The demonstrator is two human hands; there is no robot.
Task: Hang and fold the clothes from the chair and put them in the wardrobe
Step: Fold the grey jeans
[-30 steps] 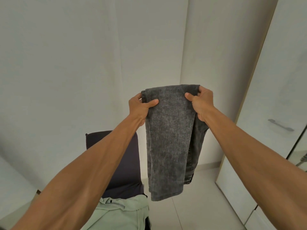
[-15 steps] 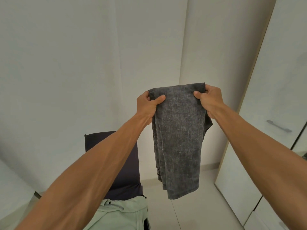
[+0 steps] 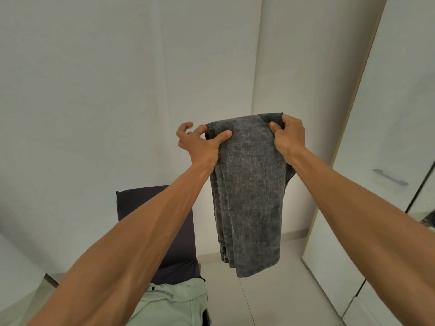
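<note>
Both left hand (image 3: 200, 145) and right hand (image 3: 289, 137) hold grey jeans (image 3: 249, 196).

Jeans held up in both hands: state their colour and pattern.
The jeans are dark grey with a mottled, washed speckle; head view shows it.

I've got the jeans (image 3: 249, 184) hanging between my left hand (image 3: 200, 147) and right hand (image 3: 288, 137), chair (image 3: 183, 250) below-left with a garment (image 3: 174, 302) on its seat, wardrobe (image 3: 388, 114) off right.
</note>
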